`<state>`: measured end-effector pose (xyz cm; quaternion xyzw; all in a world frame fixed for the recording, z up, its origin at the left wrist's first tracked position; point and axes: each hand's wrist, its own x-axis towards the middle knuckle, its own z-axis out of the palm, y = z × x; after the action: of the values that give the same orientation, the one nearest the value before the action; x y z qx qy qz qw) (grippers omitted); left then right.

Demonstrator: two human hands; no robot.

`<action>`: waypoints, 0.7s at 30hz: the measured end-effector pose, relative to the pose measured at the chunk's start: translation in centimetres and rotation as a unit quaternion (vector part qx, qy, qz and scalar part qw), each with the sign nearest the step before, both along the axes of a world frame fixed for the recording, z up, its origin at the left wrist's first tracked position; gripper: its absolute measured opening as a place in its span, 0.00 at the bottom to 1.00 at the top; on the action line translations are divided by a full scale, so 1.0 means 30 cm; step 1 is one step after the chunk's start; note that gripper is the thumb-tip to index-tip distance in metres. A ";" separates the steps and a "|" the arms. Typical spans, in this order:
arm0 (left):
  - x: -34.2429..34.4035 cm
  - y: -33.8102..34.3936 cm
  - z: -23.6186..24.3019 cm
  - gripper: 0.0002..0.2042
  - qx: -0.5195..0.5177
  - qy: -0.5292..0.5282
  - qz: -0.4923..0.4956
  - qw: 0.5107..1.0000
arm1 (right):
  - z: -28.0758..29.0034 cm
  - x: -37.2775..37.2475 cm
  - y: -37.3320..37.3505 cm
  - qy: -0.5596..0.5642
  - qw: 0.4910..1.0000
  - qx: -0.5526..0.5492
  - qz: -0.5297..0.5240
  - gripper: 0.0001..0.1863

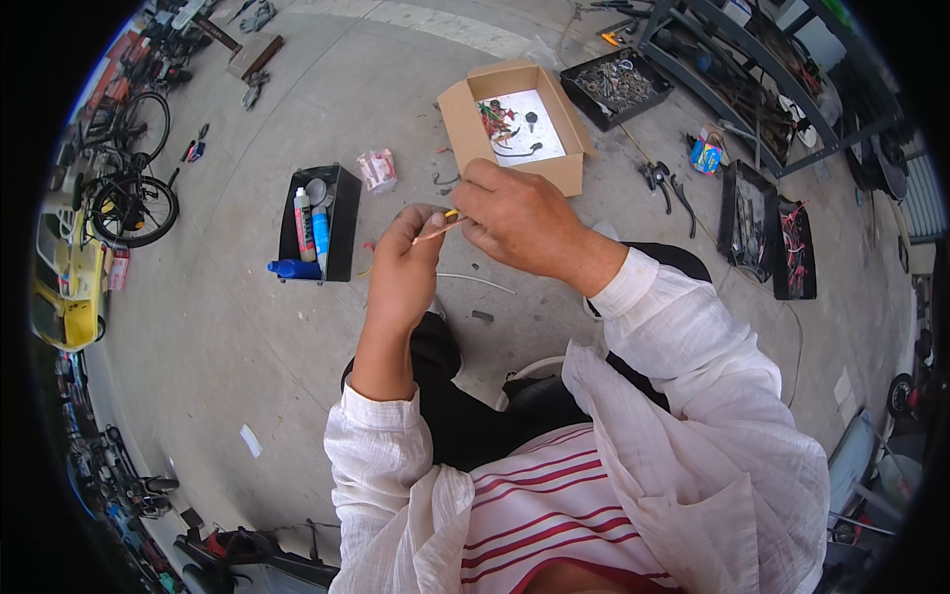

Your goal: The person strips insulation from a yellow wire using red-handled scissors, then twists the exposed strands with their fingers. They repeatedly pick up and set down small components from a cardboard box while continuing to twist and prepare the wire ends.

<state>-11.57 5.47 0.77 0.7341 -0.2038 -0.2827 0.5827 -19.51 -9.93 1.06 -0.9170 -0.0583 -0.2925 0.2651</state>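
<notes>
Both hands meet in front of me, above the floor. My left hand (401, 262) is closed, pinching a short coppery strip that looks like bare copper wire (435, 233), with a small yellow piece (451, 214) beside it. Coming from the right, my right hand (524, 218) is closed with its fingertips at the other end of the wire, partly hiding it. Just beyond the right hand stands an open cardboard box (562, 180), holding red, green and black wire bits on a white bottom.
On the left is a black bin (341, 213) with tubes; a clear bag (377, 170) lies near it. To the right are pliers (681, 193), a metal parts tray (616, 87), black trays (749, 220) and a shelf rack (732, 74). Bicycles (134, 210) stand far left.
</notes>
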 end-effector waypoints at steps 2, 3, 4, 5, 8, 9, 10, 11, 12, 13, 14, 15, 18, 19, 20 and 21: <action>0.000 0.002 0.002 0.11 0.013 -0.033 0.000 0.999 | 0.003 0.002 0.002 -0.005 1.000 0.005 -0.003 0.08; 0.001 0.004 -0.002 0.11 0.012 -0.048 0.003 0.999 | 0.005 0.004 0.003 -0.004 1.000 0.007 -0.003 0.08; 0.003 0.007 -0.004 0.10 0.011 -0.063 0.005 0.998 | 0.007 0.006 0.003 -0.002 1.000 0.009 -0.004 0.08; 0.002 0.009 -0.002 0.10 0.019 -0.062 0.020 0.998 | 0.009 0.008 -0.006 -0.005 0.999 0.023 -0.024 0.08; 0.007 0.018 0.005 0.10 0.034 -0.063 0.057 0.996 | 0.013 0.021 -0.051 -0.030 0.995 0.060 -0.073 0.07; 0.014 0.024 0.001 0.09 0.031 -0.066 0.063 0.995 | 0.014 0.025 -0.068 -0.049 0.993 0.069 -0.081 0.07; 0.019 0.028 0.000 0.09 0.028 -0.069 0.069 0.995 | 0.015 0.025 -0.079 -0.068 0.991 0.079 -0.088 0.08; 0.021 0.031 -0.001 0.09 0.030 -0.084 0.070 0.994 | 0.016 0.023 -0.081 -0.063 0.990 0.083 -0.093 0.07; 0.023 0.033 -0.002 0.09 0.031 -0.098 0.071 0.992 | 0.017 0.021 -0.083 -0.058 0.990 0.087 -0.098 0.06; 0.025 0.034 -0.003 0.09 0.033 -0.113 0.071 0.991 | 0.018 0.020 -0.085 -0.053 0.989 0.091 -0.103 0.05; 0.026 0.035 -0.004 0.09 0.024 -0.115 0.072 0.990 | 0.022 0.019 -0.086 -0.050 0.987 0.103 -0.109 0.05; 0.028 0.035 -0.007 0.09 0.016 -0.117 0.074 0.990 | 0.027 0.018 -0.088 -0.046 0.985 0.116 -0.116 0.05; 0.031 0.026 -0.019 0.08 -0.026 -0.105 0.090 0.990 | 0.025 0.022 -0.112 -0.064 0.974 0.145 -0.162 0.05; 0.032 0.022 -0.020 0.08 -0.043 -0.098 0.097 0.989 | 0.024 0.024 -0.122 -0.074 0.969 0.153 -0.181 0.04; 0.033 0.021 -0.020 0.08 -0.061 -0.081 0.093 0.990 | 0.024 0.024 -0.128 -0.063 0.964 0.180 -0.187 0.04; 0.035 0.020 -0.018 0.08 -0.080 -0.065 0.089 0.991 | 0.025 0.023 -0.133 -0.052 0.958 0.206 -0.192 0.04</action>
<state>-10.53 6.07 0.23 0.7174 -0.1966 -0.1644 0.6478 -18.81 -13.92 1.81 -0.8198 0.1666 -0.3905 0.3842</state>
